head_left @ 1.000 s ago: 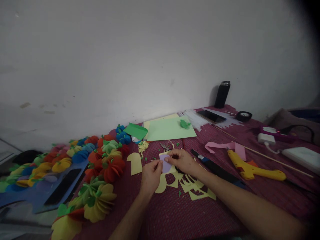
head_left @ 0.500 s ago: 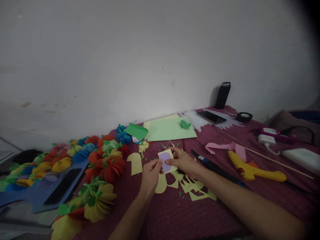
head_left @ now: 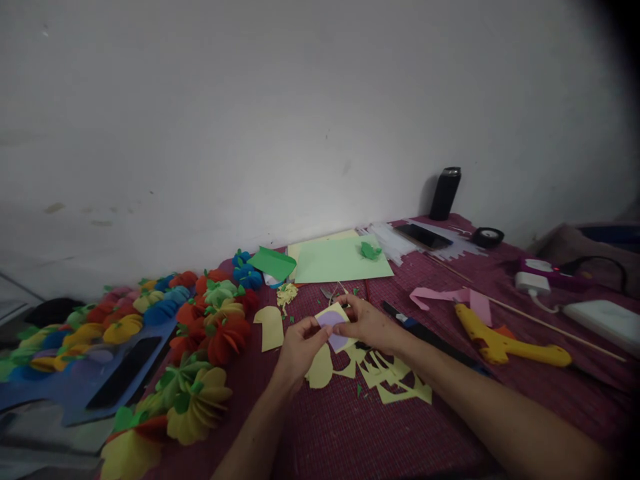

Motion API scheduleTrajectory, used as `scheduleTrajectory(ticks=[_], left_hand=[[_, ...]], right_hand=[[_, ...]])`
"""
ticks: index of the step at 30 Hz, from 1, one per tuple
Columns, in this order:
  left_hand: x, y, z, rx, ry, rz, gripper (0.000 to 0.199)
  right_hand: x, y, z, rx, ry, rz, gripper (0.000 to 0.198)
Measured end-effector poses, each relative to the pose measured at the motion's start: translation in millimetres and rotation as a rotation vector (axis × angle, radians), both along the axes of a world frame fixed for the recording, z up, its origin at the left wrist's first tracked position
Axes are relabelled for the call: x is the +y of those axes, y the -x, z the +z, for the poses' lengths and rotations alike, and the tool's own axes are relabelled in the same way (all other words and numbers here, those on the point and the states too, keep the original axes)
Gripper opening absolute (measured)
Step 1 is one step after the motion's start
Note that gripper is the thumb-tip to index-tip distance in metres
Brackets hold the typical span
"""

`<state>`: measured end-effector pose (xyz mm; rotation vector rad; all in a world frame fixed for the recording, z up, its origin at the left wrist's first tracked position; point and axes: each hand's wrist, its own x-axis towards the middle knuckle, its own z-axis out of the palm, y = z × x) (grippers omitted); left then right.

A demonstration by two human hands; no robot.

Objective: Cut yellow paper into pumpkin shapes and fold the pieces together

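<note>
Between my two hands is a small yellow paper square (head_left: 343,342) with a purple paper circle (head_left: 329,320) lying on its face. My left hand (head_left: 303,343) pinches the left edge, thumb on top. From the right, my right hand (head_left: 367,325) grips the same piece, its thumb pressing on the purple circle. Below them on the cloth lie yellow paper offcuts (head_left: 395,373) with curved holes, and a rounded yellow cutout (head_left: 320,370). A pair of scissors (head_left: 327,293), partly hidden, rests just beyond my fingers.
Colourful paper pumpkins (head_left: 227,337) crowd the left side. Pale green sheets (head_left: 340,261) lie by the wall. On the right are a yellow glue gun (head_left: 500,343), a pink paper strip (head_left: 445,295), a thin wooden stick (head_left: 550,321), a dark-handled tool (head_left: 435,337) and a black bottle (head_left: 446,193).
The yellow square with the purple circle has tilted and turned slightly in my fingers. My left hand has shifted a little, its thumb sliding further onto the piece.
</note>
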<state>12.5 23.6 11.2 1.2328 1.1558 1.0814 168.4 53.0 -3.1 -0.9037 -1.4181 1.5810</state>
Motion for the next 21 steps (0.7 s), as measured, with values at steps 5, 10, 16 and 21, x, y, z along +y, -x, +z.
scheduleTrajectory(ticks=[5,10,16,21], left_hand=[[0.8,3.6,-3.1,0.005,0.056,-0.020,0.025],[1.8,6.7,-8.2,0.024,0.050,-0.042,0.026],[1.6,10.1,-10.9,0.062,0.047,-0.076,0.028],[-0.5,10.0,-7.2,0.124,0.088,-0.091,0.032]], right_hand=[[-0.8,-0.8,1.8,-0.019,-0.022,0.047,0.039],[-0.9,-2.6,0.7,-0.001,-0.016,0.104,0.038],[0.5,-5.4,3.7,0.002,0.031,0.115,0.039],[-0.8,-7.9,9.0,0.004,0.043,0.157,0.038]])
